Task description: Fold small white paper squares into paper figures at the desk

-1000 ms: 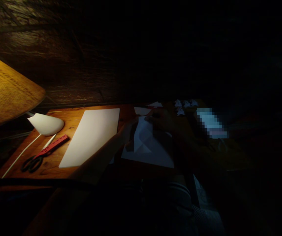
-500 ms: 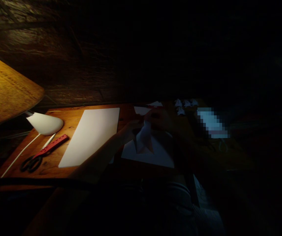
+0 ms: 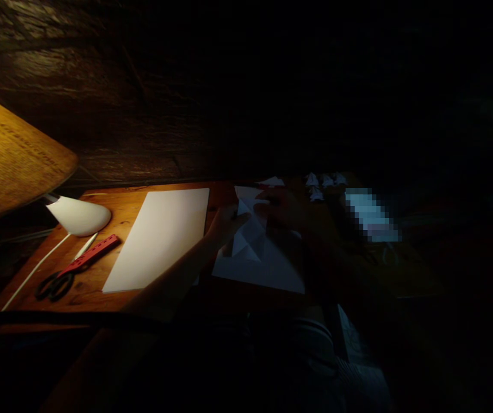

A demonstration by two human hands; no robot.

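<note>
I'm watching left hand (image 3: 225, 225) pinching folded paper (image 3: 248, 241) by far left edge, right hand (image 3: 281, 210) (dim there) pinching far right; paper is lying between, over sheet (image 3: 280, 278), long axis running near-to-far, neither hand sitting nearer.

**Amber glow on the left, near-black on the right**

A lampshade (image 3: 14, 155) glows amber at the left edge, brightly lighting the white paper stack (image 3: 160, 238) and the nearby wooden tabletop (image 3: 129, 211). The left hand (image 3: 224, 223), right hand (image 3: 283, 206) and creased paper (image 3: 250, 238) sit in dim, bluish shadow, outlines soft. A pale rectangle (image 3: 372, 215) at right is pixelated; the shade's lettering is smeared.
</note>
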